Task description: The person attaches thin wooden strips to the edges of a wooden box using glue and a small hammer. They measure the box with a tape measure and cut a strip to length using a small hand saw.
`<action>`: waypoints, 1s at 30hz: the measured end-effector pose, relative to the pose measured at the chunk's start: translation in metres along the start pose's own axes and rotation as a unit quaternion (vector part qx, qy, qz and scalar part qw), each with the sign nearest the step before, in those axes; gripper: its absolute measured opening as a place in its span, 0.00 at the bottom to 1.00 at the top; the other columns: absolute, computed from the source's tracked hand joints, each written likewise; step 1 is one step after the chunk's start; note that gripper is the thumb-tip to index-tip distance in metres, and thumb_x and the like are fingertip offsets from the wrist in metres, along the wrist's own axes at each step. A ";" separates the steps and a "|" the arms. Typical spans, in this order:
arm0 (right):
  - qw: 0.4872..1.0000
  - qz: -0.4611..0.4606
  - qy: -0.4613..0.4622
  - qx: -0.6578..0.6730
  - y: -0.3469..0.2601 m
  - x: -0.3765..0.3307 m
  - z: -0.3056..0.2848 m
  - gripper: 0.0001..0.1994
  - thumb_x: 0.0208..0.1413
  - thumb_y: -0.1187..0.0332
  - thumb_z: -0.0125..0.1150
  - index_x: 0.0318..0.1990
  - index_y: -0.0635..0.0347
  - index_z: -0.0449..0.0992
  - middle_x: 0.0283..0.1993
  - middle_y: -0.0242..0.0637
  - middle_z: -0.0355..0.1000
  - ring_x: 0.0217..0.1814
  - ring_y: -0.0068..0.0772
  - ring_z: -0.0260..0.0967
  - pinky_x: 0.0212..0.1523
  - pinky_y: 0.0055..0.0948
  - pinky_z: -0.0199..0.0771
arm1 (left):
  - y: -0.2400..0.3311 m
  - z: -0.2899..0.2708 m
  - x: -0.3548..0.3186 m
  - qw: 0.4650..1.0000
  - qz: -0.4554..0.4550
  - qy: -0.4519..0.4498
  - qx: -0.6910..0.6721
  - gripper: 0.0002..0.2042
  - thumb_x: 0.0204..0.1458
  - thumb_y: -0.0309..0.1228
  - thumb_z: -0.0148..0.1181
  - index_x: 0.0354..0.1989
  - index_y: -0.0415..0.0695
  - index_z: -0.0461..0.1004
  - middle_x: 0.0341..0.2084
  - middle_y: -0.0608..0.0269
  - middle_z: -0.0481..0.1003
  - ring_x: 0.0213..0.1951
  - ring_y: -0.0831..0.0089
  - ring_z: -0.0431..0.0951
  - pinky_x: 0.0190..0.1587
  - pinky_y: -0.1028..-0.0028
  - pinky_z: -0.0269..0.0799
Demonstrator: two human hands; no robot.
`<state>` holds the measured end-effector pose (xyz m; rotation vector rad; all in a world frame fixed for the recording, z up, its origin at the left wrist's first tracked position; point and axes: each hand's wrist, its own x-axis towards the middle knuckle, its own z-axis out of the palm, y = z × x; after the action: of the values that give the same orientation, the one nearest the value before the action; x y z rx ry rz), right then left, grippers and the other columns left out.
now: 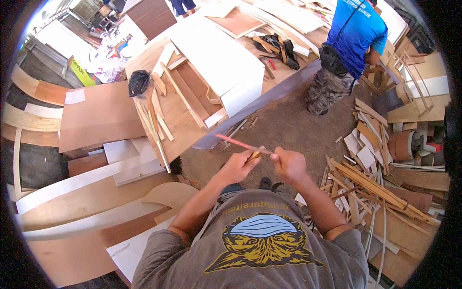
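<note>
My left hand (239,166) is closed in front of my chest, its fingers pinching a small yellow-brown piece (255,154) that looks like wood. Close beside it, my right hand (290,166) is curled shut with the thumb toward the left hand. A thin pinkish-red strip (236,141), smeared by motion, crosses over the small piece and slants up to the left; its lower end reaches toward my right thumb. Its exact kind is not clear, and my right fingers hide what lies inside them.
Ahead stands a plywood-topped table (185,142) bearing a white cabinet panel (224,72), wood strips and a black bag (139,83). A co-worker in a blue shirt (353,36) bends at the right. Scrap wood (365,185) heaps right; curved boards (96,185) lie left.
</note>
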<state>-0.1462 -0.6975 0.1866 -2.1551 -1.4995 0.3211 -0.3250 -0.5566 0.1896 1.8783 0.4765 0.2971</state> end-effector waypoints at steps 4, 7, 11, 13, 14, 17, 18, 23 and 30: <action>1.000 -0.013 0.005 -0.018 -0.001 0.012 0.011 0.14 0.66 0.55 0.51 0.33 0.54 0.68 0.21 0.47 0.71 0.26 0.57 0.73 0.25 0.55 0.69 | -0.004 -0.003 -0.005 1.000 0.027 0.008 -0.012 0.13 0.64 0.36 0.57 0.44 0.36 0.73 0.20 0.53 0.67 0.23 0.69 0.65 0.28 0.67 0.65; 0.998 0.044 -0.001 -0.037 0.012 0.016 0.012 0.16 0.67 0.53 0.49 0.33 0.53 0.68 0.21 0.47 0.71 0.25 0.58 0.72 0.25 0.55 0.69 | -0.011 -0.016 -0.009 1.000 -0.011 0.004 0.020 0.14 0.64 0.37 0.57 0.46 0.36 0.73 0.22 0.54 0.68 0.25 0.72 0.66 0.30 0.67 0.66; 0.999 -0.031 -0.007 0.012 -0.015 0.018 0.009 0.18 0.68 0.48 0.47 0.34 0.52 0.69 0.24 0.46 0.73 0.26 0.59 0.73 0.27 0.57 0.70 | -0.010 -0.020 -0.007 0.999 -0.016 0.030 0.016 0.14 0.64 0.38 0.57 0.42 0.36 0.73 0.21 0.57 0.67 0.25 0.74 0.65 0.29 0.67 0.65; 0.999 -0.043 0.011 0.013 -0.017 0.023 0.023 0.19 0.68 0.48 0.46 0.34 0.52 0.69 0.23 0.46 0.72 0.26 0.59 0.73 0.26 0.57 0.69 | -0.018 -0.021 -0.009 0.999 0.012 0.048 -0.007 0.15 0.64 0.38 0.58 0.40 0.35 0.72 0.20 0.57 0.67 0.24 0.74 0.64 0.28 0.68 0.65; 0.998 -0.049 0.029 0.014 -0.016 0.025 0.030 0.19 0.68 0.47 0.45 0.34 0.52 0.69 0.23 0.46 0.72 0.26 0.59 0.73 0.26 0.57 0.69 | -0.016 -0.023 -0.012 0.999 0.004 0.042 -0.009 0.14 0.64 0.38 0.57 0.40 0.36 0.72 0.20 0.58 0.67 0.24 0.75 0.64 0.28 0.68 0.65; 0.997 0.044 -0.022 -0.063 0.002 0.035 0.030 0.18 0.70 0.53 0.45 0.32 0.55 0.67 0.20 0.48 0.69 0.25 0.60 0.72 0.25 0.54 0.67 | -0.009 -0.033 -0.016 0.999 -0.002 0.042 -0.018 0.14 0.64 0.38 0.57 0.39 0.37 0.72 0.20 0.59 0.67 0.25 0.75 0.64 0.29 0.68 0.65; 0.997 0.040 -0.024 -0.064 -0.001 0.036 0.029 0.18 0.70 0.53 0.45 0.32 0.55 0.67 0.20 0.48 0.69 0.25 0.60 0.72 0.25 0.54 0.67 | -0.009 -0.035 -0.017 0.999 0.001 0.043 -0.028 0.13 0.64 0.38 0.57 0.39 0.37 0.72 0.20 0.58 0.67 0.25 0.75 0.64 0.29 0.68 0.65; 0.997 -0.074 0.002 0.027 -0.035 0.036 0.033 0.17 0.68 0.50 0.46 0.35 0.52 0.69 0.21 0.46 0.71 0.26 0.58 0.73 0.26 0.55 0.70 | -0.025 -0.038 -0.015 0.999 -0.010 0.053 -0.002 0.14 0.64 0.38 0.57 0.39 0.37 0.71 0.20 0.58 0.67 0.24 0.74 0.64 0.29 0.69 0.65; 0.996 0.015 -0.067 -0.062 -0.023 0.049 0.051 0.17 0.69 0.51 0.46 0.36 0.53 0.68 0.21 0.46 0.71 0.26 0.59 0.73 0.26 0.57 0.70 | -0.018 -0.060 -0.031 0.996 -0.043 0.066 -0.041 0.13 0.64 0.37 0.57 0.39 0.37 0.71 0.21 0.55 0.68 0.25 0.71 0.65 0.30 0.66 0.66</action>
<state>-0.1702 -0.6324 0.1597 -2.2954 -1.5999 0.3992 -0.3816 -0.5153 0.1942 1.7599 0.6227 0.3790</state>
